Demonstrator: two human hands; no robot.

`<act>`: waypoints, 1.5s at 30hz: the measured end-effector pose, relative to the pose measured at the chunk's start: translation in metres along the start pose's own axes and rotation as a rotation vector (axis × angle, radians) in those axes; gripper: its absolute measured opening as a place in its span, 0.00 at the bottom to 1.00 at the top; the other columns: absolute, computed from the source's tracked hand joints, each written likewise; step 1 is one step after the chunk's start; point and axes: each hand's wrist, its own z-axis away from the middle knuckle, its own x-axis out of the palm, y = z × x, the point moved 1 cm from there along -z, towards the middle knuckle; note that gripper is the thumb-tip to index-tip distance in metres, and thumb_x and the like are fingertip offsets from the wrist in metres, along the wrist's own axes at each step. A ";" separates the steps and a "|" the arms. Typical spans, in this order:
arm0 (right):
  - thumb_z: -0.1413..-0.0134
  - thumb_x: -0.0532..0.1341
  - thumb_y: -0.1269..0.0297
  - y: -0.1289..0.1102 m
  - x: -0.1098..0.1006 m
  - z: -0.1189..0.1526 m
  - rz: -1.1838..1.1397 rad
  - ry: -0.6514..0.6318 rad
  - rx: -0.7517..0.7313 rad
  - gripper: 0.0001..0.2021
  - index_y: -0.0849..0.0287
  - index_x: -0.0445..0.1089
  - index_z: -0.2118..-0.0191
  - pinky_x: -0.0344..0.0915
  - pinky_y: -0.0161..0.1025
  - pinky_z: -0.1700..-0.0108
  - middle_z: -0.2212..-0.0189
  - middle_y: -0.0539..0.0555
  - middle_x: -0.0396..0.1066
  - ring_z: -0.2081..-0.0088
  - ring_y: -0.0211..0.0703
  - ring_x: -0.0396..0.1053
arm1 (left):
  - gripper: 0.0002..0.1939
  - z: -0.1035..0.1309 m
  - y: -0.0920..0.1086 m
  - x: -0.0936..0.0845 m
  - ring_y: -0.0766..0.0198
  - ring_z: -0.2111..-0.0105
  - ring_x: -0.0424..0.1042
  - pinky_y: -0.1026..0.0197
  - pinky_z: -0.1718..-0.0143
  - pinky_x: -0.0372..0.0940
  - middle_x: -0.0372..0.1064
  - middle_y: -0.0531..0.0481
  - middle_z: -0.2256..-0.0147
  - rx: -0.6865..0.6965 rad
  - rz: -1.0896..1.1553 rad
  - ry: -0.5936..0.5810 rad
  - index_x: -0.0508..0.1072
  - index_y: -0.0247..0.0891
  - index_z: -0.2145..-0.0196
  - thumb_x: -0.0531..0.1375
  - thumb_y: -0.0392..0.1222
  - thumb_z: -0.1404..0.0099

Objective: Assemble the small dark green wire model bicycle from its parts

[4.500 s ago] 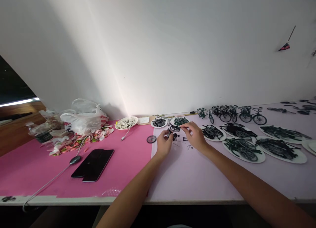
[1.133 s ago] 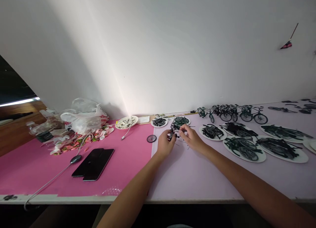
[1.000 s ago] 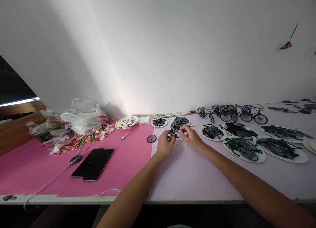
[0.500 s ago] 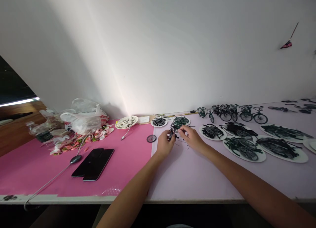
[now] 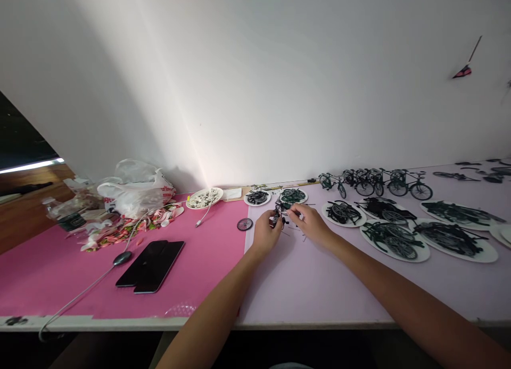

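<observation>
Between my hands is a small dark bicycle part (image 5: 278,214), partly covered by fingers. My left hand (image 5: 266,233) is closed around its left and lower side. The fingertips of my right hand (image 5: 309,221) are pinched at its right side; what exactly they grip is too small to make out. A loose black wheel (image 5: 245,224) lies flat to the left of my left hand. Just behind my hands stand two small plates, one with black parts (image 5: 257,197) and one with green parts (image 5: 293,195). Thin pieces lie on the table under my hands.
Assembled toy bicycles (image 5: 399,185) stand along the wall at right, behind several plates of parts (image 5: 395,241). Left are phones (image 5: 151,265), a cable (image 5: 80,295), a plastic bag (image 5: 136,190), artificial petals and a plate of pale pieces (image 5: 204,198).
My hands keep nearly the same place around the dark part; the fingers of my right hand have shifted very slightly.
</observation>
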 end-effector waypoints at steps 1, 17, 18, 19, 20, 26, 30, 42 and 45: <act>0.30 0.53 0.49 0.001 0.001 0.000 0.008 0.005 0.003 0.18 0.54 0.66 0.68 0.61 0.38 0.66 0.71 0.52 0.71 0.67 0.45 0.67 | 0.10 0.000 -0.001 0.000 0.64 0.69 0.73 0.63 0.67 0.66 0.78 0.46 0.61 0.003 -0.004 0.001 0.77 0.37 0.57 0.60 0.43 0.32; 0.36 0.63 0.56 0.070 -0.014 -0.011 0.458 0.046 0.101 0.13 0.55 0.78 0.68 0.63 0.57 0.49 0.56 0.64 0.72 0.48 0.64 0.62 | 0.12 -0.001 -0.004 0.002 0.61 0.65 0.75 0.59 0.62 0.70 0.79 0.44 0.58 -0.023 -0.008 -0.004 0.77 0.37 0.53 0.62 0.44 0.32; 0.37 0.64 0.56 0.075 -0.013 -0.010 0.481 0.026 0.109 0.12 0.55 0.79 0.68 0.63 0.57 0.49 0.55 0.64 0.72 0.48 0.65 0.61 | 0.12 -0.001 -0.004 0.002 0.61 0.65 0.75 0.59 0.62 0.70 0.79 0.44 0.58 -0.022 -0.014 -0.004 0.77 0.37 0.53 0.62 0.44 0.32; 0.38 0.65 0.57 0.079 -0.011 -0.009 0.496 0.009 0.116 0.11 0.56 0.79 0.68 0.63 0.57 0.49 0.55 0.64 0.72 0.48 0.65 0.61 | 0.12 -0.001 -0.004 0.002 0.61 0.65 0.75 0.58 0.62 0.70 0.79 0.44 0.57 -0.020 -0.019 -0.003 0.77 0.37 0.53 0.62 0.44 0.32; 0.39 0.65 0.57 0.082 -0.010 -0.008 0.504 -0.008 0.121 0.10 0.55 0.79 0.68 0.63 0.57 0.49 0.56 0.64 0.72 0.48 0.64 0.61 | 0.12 -0.001 -0.004 0.002 0.60 0.65 0.75 0.58 0.61 0.70 0.79 0.44 0.57 -0.018 -0.024 -0.001 0.77 0.37 0.53 0.62 0.44 0.32; 0.40 0.67 0.61 0.079 -0.005 -0.005 0.510 -0.094 0.151 0.07 0.55 0.78 0.68 0.64 0.55 0.50 0.56 0.64 0.72 0.48 0.64 0.63 | 0.11 -0.001 -0.003 0.001 0.59 0.64 0.75 0.58 0.62 0.70 0.79 0.43 0.56 -0.016 -0.044 -0.006 0.77 0.38 0.53 0.61 0.43 0.31; 0.39 0.66 0.62 0.066 -0.005 -0.006 0.459 -0.110 0.075 0.05 0.55 0.78 0.65 0.64 0.54 0.48 0.54 0.62 0.72 0.49 0.61 0.64 | 0.11 0.000 -0.003 0.001 0.60 0.64 0.74 0.59 0.62 0.69 0.78 0.44 0.56 -0.012 -0.040 -0.009 0.76 0.38 0.53 0.61 0.42 0.31; 0.38 0.66 0.64 0.030 0.007 0.003 0.331 -0.391 0.084 0.04 0.55 0.79 0.64 0.62 0.51 0.44 0.54 0.58 0.72 0.43 0.59 0.62 | 0.12 0.000 -0.004 0.003 0.60 0.64 0.75 0.59 0.64 0.70 0.78 0.43 0.55 -0.008 -0.035 -0.002 0.76 0.37 0.53 0.61 0.42 0.31; 0.34 0.63 0.66 0.026 0.009 0.004 0.383 -0.456 0.098 0.07 0.58 0.79 0.60 0.62 0.49 0.45 0.53 0.61 0.71 0.43 0.58 0.62 | 0.11 0.000 -0.002 0.003 0.60 0.64 0.75 0.60 0.63 0.70 0.78 0.44 0.56 0.002 -0.033 -0.002 0.76 0.38 0.53 0.61 0.42 0.31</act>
